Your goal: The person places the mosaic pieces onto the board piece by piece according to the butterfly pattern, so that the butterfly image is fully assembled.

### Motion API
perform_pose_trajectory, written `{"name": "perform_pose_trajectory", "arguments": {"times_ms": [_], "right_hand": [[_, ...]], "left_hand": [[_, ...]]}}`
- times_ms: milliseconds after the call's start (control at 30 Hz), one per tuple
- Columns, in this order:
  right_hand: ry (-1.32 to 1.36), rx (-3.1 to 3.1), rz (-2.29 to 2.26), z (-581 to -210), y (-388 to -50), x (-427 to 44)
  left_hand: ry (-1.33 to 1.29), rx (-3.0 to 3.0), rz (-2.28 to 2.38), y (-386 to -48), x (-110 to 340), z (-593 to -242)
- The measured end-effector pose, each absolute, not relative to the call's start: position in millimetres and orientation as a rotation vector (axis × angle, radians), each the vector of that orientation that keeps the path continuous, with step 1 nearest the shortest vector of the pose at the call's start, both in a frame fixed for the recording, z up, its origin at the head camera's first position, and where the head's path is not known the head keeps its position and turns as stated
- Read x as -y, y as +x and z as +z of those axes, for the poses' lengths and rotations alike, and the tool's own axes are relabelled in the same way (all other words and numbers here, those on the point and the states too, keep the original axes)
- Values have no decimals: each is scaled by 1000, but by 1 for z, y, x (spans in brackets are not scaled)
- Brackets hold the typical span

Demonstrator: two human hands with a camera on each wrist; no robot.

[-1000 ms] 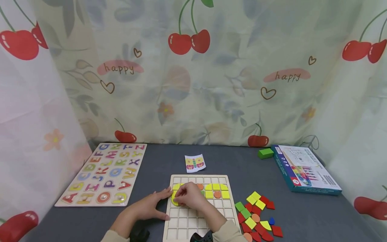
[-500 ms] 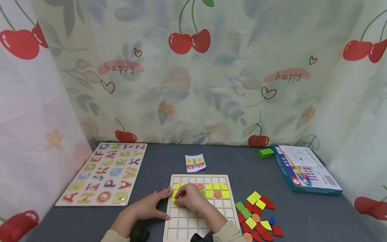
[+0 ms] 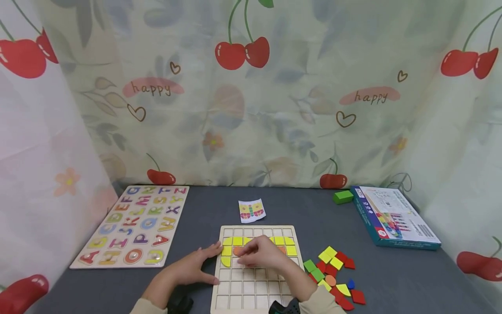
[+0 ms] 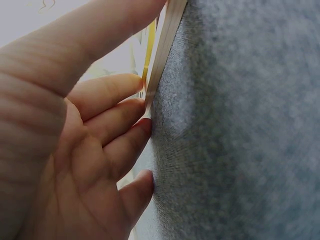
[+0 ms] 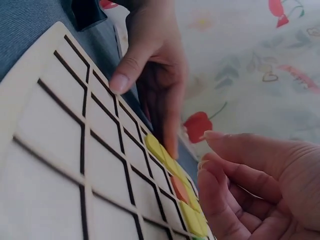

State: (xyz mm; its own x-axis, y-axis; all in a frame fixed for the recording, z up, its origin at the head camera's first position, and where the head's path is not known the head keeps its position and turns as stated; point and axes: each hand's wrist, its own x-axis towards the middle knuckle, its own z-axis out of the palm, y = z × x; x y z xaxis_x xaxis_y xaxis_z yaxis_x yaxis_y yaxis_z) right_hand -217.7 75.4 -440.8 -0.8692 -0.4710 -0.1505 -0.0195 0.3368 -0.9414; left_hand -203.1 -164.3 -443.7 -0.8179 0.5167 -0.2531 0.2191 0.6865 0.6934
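A wooden grid board (image 3: 272, 276) lies on the table with yellow, orange and green pieces set in its upper rows. My left hand (image 3: 192, 267) rests along the board's left edge, fingers stretched, thumb tip and fingertips touching the rim. Over the upper middle cells hovers my right hand (image 3: 262, 253), hiding some pieces beneath it. Its thumb and index finger are bent but apart, with nothing between them in the right wrist view. A yellow rounded-corner piece (image 3: 225, 261) sits in the left column, below yellow squares. Near it, an orange disc (image 5: 179, 188) lies in a cell.
Loose red, green, yellow, orange and blue pieces (image 3: 330, 269) lie right of the board. Behind it is a butterfly picture card (image 3: 252, 211). An alphabet board (image 3: 132, 226) stands at left; a flat box (image 3: 396, 218) and a green block (image 3: 343, 197) are at right.
My right hand has left the yellow rounded-corner piece in the left column and moved right and slightly up, uncovering it and an orange disc. My left hand stays at the board's edge.
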Motion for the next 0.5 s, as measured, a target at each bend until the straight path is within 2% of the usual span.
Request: {"name": "perform_pose_trajectory", "arguments": {"times_ms": [200, 500], "right_hand": [[-474, -2219, -1526, -433, -213, -111], [-382, -2249, -1496, -431, -206, -169]], "left_hand": [[552, -2474, 912, -204, 162, -444], [538, -2458, 918, -203, 162, -443]]}}
